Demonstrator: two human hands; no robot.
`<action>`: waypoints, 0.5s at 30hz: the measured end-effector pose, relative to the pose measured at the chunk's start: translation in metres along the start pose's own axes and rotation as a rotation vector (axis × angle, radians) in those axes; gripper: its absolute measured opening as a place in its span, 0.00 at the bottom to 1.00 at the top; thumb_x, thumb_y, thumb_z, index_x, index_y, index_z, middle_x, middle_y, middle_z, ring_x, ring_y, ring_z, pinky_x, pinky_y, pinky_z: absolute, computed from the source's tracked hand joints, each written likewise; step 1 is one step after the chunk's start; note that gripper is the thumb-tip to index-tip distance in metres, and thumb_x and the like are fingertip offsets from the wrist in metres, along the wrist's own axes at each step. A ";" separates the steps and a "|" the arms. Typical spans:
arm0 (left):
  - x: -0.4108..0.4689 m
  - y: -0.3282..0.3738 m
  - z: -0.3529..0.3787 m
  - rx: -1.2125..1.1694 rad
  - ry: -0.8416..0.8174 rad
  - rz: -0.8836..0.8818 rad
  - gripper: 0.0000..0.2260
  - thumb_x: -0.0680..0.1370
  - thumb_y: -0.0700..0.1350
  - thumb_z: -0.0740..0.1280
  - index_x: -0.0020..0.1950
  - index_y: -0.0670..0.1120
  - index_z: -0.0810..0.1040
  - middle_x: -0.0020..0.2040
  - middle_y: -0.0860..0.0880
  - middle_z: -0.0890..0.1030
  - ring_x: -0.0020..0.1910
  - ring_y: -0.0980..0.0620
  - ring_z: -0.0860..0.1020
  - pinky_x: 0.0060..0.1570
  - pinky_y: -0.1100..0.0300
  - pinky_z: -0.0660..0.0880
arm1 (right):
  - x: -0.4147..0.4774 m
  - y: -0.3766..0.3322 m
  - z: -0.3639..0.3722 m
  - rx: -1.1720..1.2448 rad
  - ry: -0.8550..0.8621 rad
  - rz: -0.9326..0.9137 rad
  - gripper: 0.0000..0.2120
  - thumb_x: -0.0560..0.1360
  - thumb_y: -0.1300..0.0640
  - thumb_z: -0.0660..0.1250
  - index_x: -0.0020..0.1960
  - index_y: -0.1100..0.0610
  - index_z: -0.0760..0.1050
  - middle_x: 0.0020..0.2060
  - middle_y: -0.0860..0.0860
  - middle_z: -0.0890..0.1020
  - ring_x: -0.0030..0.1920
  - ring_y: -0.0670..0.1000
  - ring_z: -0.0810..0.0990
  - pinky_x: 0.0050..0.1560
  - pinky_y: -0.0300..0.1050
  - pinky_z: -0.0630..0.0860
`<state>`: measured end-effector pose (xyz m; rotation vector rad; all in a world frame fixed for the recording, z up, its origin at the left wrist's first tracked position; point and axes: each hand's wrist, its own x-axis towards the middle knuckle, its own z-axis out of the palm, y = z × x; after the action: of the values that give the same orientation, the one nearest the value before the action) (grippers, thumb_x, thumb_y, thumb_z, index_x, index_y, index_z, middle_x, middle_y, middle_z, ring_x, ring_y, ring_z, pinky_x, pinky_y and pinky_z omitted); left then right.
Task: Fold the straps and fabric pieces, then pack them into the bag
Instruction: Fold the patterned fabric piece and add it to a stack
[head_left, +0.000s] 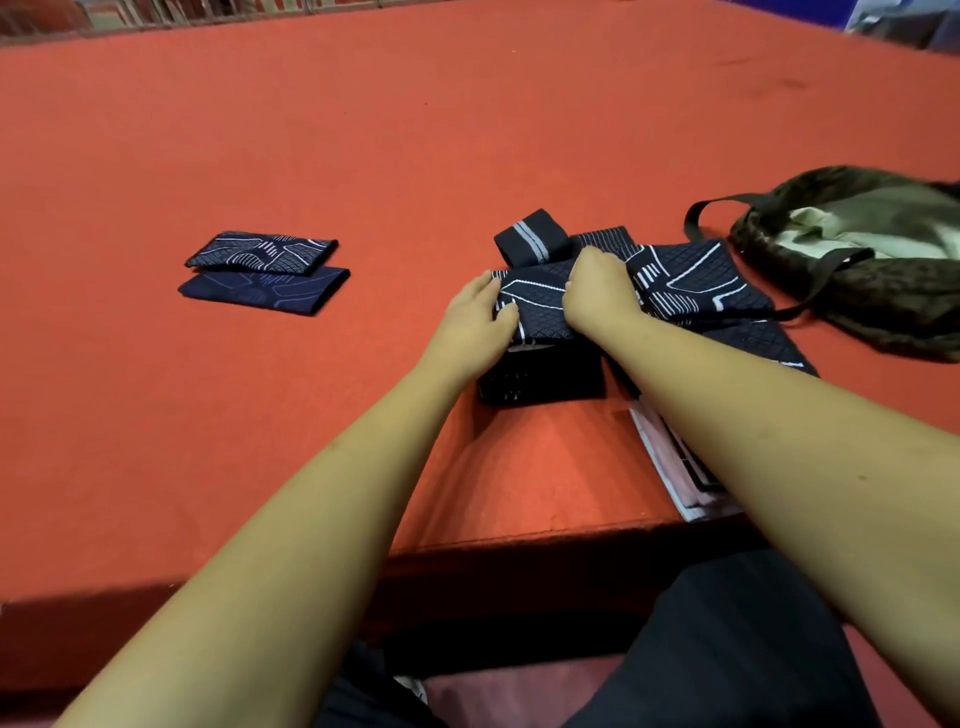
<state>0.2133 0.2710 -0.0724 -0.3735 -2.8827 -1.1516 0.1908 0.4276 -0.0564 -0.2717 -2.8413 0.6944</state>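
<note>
On the red felt-covered desk (363, 156), both bare hands work on a dark navy quilted fabric piece with white line markings (537, 301), which lies near the front edge, a little right of centre. The left grip (475, 322) grasps the piece's left edge, thumb laid on top and fingers curled round the side. The right grip (597, 293) is clenched on its right part, the fingers bent down over the cloth and hidden behind the back of the hand. The piece sits on a black folded layer (540, 379) that shows beneath it. Just behind the hands stands a black rolled strap with a grey stripe (532, 236); just right of them lies a second navy quilted piece with white lines (696, 283), partly unfolded. Further right – touching that piece with one black handle – rests the dark olive cloth bag with a pale lining (857, 260), its mouth open. Well apart on the left lie two folded navy patterned pieces (262, 270), one overlapping the other. A white and pink booklet (670, 467) pokes out under the right forearm.
</note>
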 end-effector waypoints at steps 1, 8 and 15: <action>-0.001 -0.001 0.003 0.003 0.006 0.000 0.22 0.82 0.45 0.58 0.76 0.42 0.66 0.78 0.42 0.62 0.78 0.49 0.58 0.74 0.62 0.52 | -0.001 0.001 0.001 -0.016 -0.004 -0.011 0.08 0.77 0.66 0.62 0.55 0.65 0.72 0.57 0.64 0.77 0.59 0.64 0.75 0.50 0.49 0.70; 0.002 -0.012 -0.042 0.010 0.199 -0.058 0.16 0.81 0.49 0.63 0.64 0.41 0.77 0.63 0.42 0.77 0.65 0.46 0.73 0.60 0.62 0.64 | 0.005 -0.037 -0.033 0.024 0.053 -0.095 0.04 0.73 0.63 0.60 0.41 0.61 0.72 0.48 0.66 0.75 0.52 0.65 0.72 0.51 0.51 0.69; -0.017 -0.090 -0.140 0.020 0.340 -0.341 0.10 0.76 0.42 0.63 0.50 0.40 0.82 0.51 0.40 0.83 0.54 0.42 0.80 0.53 0.53 0.74 | 0.007 -0.146 -0.008 0.232 -0.083 -0.149 0.11 0.71 0.64 0.60 0.31 0.58 0.64 0.32 0.59 0.67 0.39 0.59 0.66 0.39 0.45 0.64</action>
<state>0.1990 0.1092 -0.0329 0.3010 -2.7113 -1.0922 0.1670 0.3053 0.0206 0.0062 -2.7847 1.0118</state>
